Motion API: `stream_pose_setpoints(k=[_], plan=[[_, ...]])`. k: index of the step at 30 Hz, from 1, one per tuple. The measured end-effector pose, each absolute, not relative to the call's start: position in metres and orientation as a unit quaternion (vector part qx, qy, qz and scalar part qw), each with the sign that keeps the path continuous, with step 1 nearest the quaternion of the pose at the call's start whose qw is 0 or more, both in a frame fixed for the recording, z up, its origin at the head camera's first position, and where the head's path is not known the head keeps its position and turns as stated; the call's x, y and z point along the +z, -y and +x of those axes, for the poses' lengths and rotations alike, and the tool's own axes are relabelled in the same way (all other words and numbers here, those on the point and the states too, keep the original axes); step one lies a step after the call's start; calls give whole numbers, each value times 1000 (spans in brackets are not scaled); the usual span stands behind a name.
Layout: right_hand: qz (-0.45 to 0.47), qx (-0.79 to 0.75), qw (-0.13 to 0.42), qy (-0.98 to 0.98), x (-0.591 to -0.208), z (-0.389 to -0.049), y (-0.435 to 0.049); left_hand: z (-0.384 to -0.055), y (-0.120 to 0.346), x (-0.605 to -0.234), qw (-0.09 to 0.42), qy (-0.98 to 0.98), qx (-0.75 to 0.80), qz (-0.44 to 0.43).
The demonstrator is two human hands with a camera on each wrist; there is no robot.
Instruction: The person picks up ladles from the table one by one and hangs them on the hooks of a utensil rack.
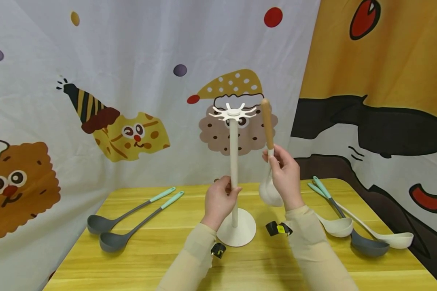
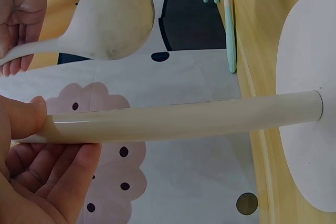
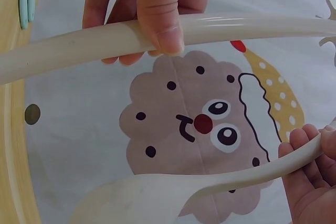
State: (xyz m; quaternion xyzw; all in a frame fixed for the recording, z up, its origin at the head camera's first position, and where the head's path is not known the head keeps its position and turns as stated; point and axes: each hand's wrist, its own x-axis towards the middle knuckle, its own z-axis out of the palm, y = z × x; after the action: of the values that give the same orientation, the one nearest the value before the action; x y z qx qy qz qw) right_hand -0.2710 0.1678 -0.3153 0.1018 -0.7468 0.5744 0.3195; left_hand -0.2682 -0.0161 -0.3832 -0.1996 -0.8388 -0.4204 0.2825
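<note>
My left hand (image 1: 218, 202) grips the pole of a white utensil rack (image 1: 234, 153), thumb on one side and fingers on the other. The rack stands upright on its round base, with a ring of hooks (image 1: 234, 112) at the top. Just to its right, my right hand (image 1: 287, 173) pinches a white ladle (image 1: 267, 125) by the lower part of its handle. The ladle's wooden grip points up and its bowl (image 2: 113, 17) hangs down, above the table and apart from the pole. In the right wrist view, the ladle's neck (image 3: 252, 176) runs between thumb and fingers.
Two grey ladles (image 1: 114, 242) with mint handles lie on the left of the wooden table (image 1: 160, 258). On the right, a grey ladle (image 1: 369, 245) and two white ladles (image 1: 336, 227) lie crossed over one another. A printed curtain (image 1: 138, 60) hangs close behind the table.
</note>
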Motion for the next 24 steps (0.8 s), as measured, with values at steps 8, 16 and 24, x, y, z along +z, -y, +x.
stream_pose_setpoints(k=[8, 16, 24], plan=[[113, 572, 308, 751, -313, -269, -164, -269, 16, -383, 274, 842, -421, -194], [126, 571, 304, 752, -315, -270, -162, -269, 16, -384, 273, 844, -421, -191], [135, 574, 277, 759, -315, -270, -159, -269, 15, -383, 266, 846, -423, -185]])
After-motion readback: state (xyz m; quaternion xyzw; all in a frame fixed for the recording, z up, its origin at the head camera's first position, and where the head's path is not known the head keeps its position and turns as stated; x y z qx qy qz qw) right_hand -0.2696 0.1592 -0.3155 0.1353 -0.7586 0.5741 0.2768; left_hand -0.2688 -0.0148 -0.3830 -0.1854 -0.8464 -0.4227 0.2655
